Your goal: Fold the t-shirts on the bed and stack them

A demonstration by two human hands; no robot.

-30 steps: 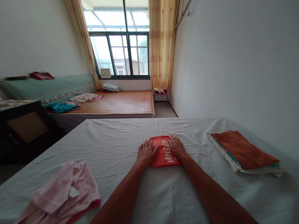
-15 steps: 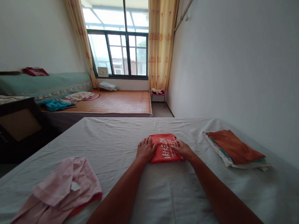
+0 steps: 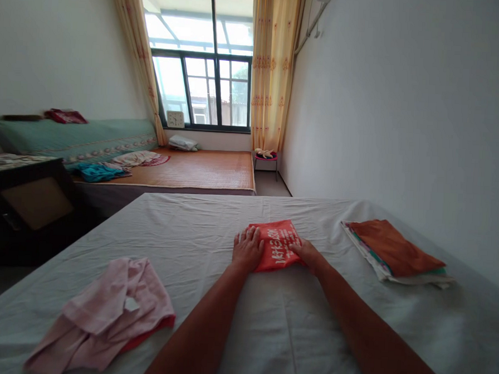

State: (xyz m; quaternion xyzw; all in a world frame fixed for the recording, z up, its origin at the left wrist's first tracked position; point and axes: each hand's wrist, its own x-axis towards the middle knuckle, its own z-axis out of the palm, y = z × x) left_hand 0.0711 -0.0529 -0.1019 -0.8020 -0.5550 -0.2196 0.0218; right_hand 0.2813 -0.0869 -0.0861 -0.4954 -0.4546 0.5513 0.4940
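Observation:
A red T-shirt (image 3: 278, 241) with white lettering lies folded into a compact rectangle on the pale bed sheet (image 3: 206, 224). Flat over its left edge rests my left hand (image 3: 248, 248), fingers stretched out. My right hand (image 3: 310, 256) grips its right edge, the thumb on top and the other fingers mostly hidden. To the left of my arms is a loosely laid pink garment (image 3: 101, 307) with a white tag and a red part showing beneath. On the right sits a stack of folded clothes, a rust-orange piece (image 3: 397, 248) uppermost.
Beyond this bed stands another bed with a brown mat (image 3: 204, 168), clothes and a green backrest. A dark cabinet (image 3: 35, 203) is at the left. A small stool (image 3: 266, 159) stands near the curtain, and a white wall (image 3: 396, 105) runs along the right.
My right hand has shifted slightly down along the shirt's right edge, its fingers now less visible. The shirt's upper right corner appears tilted. The view has moved slightly left.

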